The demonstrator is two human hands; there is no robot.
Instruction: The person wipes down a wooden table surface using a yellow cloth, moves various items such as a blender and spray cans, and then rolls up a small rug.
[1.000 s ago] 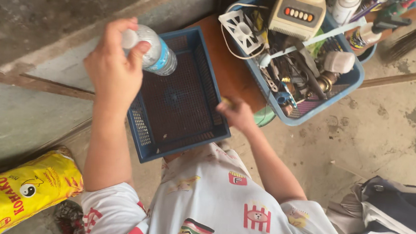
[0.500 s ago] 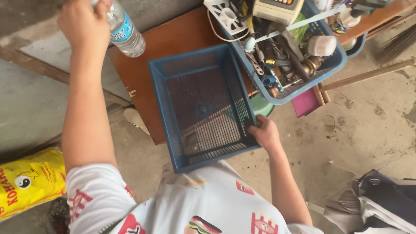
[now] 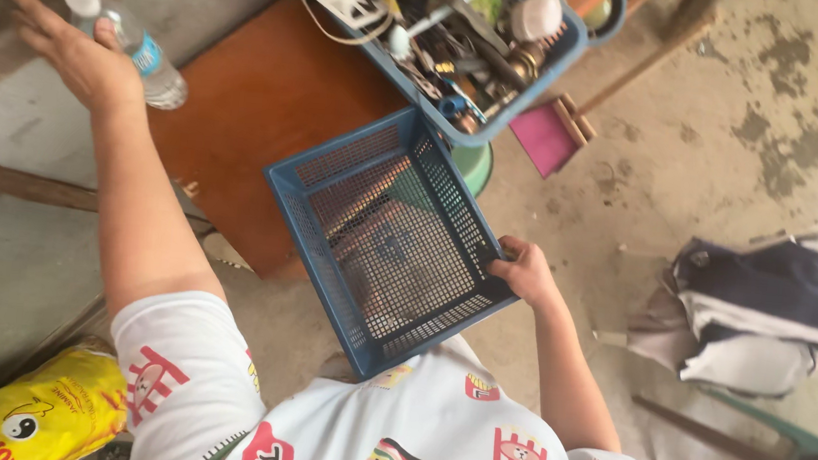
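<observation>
— Where is the empty blue plastic mesh basket (image 3: 388, 248) being held?

— It is being carried in the air in front of the person's chest, tilted, with its far corner over the edge of the low brown wooden table (image 3: 261, 118). Nothing is being carried in it.

— And how is it being gripped?

— Its near right corner is being clasped by the right hand (image 3: 527, 273), the fingers curled over the rim and pressed together. The clear plastic water bottle with the blue label (image 3: 133, 53) is being raised out to the side in the left hand (image 3: 79, 58). There the fingers are stretched almost straight, so the bottle seems to be nipped between thumb and palm.

— Which step is judged to be in hand?

— A carrying step: basket and bottle are both being held clear of the table.

— What would a next move call for?

— A firmer grip, probably, since the basket is being held by one corner only. Room is also being taken up by the second blue basket crammed with tools (image 3: 553, 50) at the table's far end. The yellow printed sack (image 3: 28, 414) is lying by the left elbow.
</observation>
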